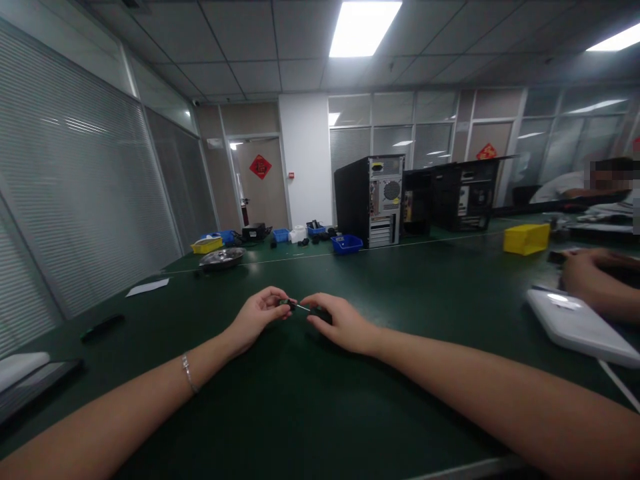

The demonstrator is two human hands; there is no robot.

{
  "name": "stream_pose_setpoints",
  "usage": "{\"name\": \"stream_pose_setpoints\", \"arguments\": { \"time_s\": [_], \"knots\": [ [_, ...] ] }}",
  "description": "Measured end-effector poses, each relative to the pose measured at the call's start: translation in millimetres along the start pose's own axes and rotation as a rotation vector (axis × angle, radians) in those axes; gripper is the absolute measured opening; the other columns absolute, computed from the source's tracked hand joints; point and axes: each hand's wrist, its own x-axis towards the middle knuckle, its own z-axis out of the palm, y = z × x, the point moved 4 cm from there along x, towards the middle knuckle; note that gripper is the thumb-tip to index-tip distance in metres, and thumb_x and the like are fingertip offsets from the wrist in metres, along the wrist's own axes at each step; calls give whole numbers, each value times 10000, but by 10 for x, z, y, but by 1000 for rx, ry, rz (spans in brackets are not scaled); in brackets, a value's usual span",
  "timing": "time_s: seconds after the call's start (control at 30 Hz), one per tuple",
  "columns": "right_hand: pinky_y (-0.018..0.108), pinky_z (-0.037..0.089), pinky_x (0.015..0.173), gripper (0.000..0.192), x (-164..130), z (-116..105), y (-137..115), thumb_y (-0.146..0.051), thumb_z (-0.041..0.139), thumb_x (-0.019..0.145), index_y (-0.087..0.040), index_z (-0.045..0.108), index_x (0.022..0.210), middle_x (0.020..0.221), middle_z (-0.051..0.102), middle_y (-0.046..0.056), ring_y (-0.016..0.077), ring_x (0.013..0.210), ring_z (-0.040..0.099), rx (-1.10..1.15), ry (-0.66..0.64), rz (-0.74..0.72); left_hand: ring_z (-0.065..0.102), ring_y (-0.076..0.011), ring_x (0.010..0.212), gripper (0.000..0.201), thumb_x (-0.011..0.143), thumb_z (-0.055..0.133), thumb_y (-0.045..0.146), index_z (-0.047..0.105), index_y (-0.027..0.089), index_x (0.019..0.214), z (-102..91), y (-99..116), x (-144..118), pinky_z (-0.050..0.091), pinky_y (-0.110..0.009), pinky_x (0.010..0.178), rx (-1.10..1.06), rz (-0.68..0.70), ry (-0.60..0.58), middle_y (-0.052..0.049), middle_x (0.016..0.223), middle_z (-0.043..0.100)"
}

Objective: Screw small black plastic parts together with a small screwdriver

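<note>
Between thumb and fingers, my left hand (261,316) pinches a small dark part with green on it (287,304); it is too small to name. My right hand (341,323) is closed round the dark handle of a screwdriver (303,307). Its thin bright shaft points left and its tip meets the small part, or lies just beside it; I cannot tell which. Both hands are low over the green tabletop (260,413), near its middle. The fingers of my right hand partly hide the handle.
Computer towers (383,200) stand at the back. A blue bin (347,244), a metal dish (221,258) and a yellow box (526,239) are on the table. On the right lies a white device (580,323), near another person's arm (600,283). A dark slim object (103,327) lies left.
</note>
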Motion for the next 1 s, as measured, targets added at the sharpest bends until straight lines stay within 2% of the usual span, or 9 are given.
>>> {"name": "stream_pose_setpoints", "arguments": {
  "time_s": [0.13, 0.3, 0.43, 0.57, 0.67, 0.8, 0.9, 1.0],
  "knots": [
    [325, 447, 848, 312, -2, -17, -18, -224, 516, 829, -203, 543, 1140, 1076, 604, 64, 199, 975, 556, -2, 7, 21, 579, -146, 837, 266, 694, 696, 231, 600, 155, 931, -71, -25, 16, 456, -261, 745, 1, -2, 48, -44, 923, 614],
    [321, 447, 847, 303, -1, -27, -61, -231, 509, 839, -204, 548, 1138, 1088, 597, 64, 196, 978, 552, -22, -19, 17, 599, -173, 871, 285, 737, 659, 260, 606, 173, 1003, -84, -59, 14, 462, -329, 825, -113, -71, 30, -59, 942, 607],
    [306, 456, 810, 279, -7, -33, -75, -240, 508, 842, -200, 567, 1112, 1040, 608, 61, 188, 931, 561, -48, -40, 16, 602, -153, 850, 364, 703, 689, 200, 584, 190, 1051, -98, -81, 17, 461, -308, 818, -128, -82, 52, -42, 912, 589],
    [296, 457, 787, 271, -14, -28, -61, -243, 520, 837, -202, 576, 1098, 1013, 613, 54, 179, 893, 567, -60, -34, -5, 588, -148, 849, 280, 696, 691, 188, 609, 164, 963, -113, -106, 40, 443, -295, 814, -136, -88, 60, -57, 921, 602],
    [300, 453, 799, 275, -19, -26, -53, -229, 517, 839, -202, 569, 1108, 1021, 614, 52, 177, 904, 566, -52, -18, -20, 570, -154, 868, 252, 716, 659, 183, 637, 156, 965, -124, -118, 46, 433, -286, 795, -117, -93, 49, -72, 972, 599],
    [316, 448, 835, 310, -20, -31, -58, -213, 519, 836, -208, 547, 1144, 1074, 605, 54, 181, 954, 562, -28, -5, -25, 545, -118, 789, 400, 695, 638, 116, 609, 187, 1087, -154, -140, 48, 429, -250, 723, -79, -71, 84, -37, 953, 564],
    [325, 445, 854, 316, -18, -26, -58, -211, 515, 836, -207, 543, 1151, 1099, 599, 58, 184, 980, 557, -14, -14, -25, 548, -113, 779, 477, 713, 633, 105, 531, 193, 1171, -142, -163, 53, 434, -266, 756, -121, -82, 94, -31, 916, 563],
    [322, 443, 862, 313, -13, -15, -46, -216, 511, 838, -207, 546, 1148, 1106, 596, 56, 184, 993, 553, -5, -20, -22, 562, -134, 818, 360, 754, 621, 145, 535, 152, 1104, -111, -168, 59, 435, -304, 802, -152, -88, 73, -64, 923, 587]
  ]
}}
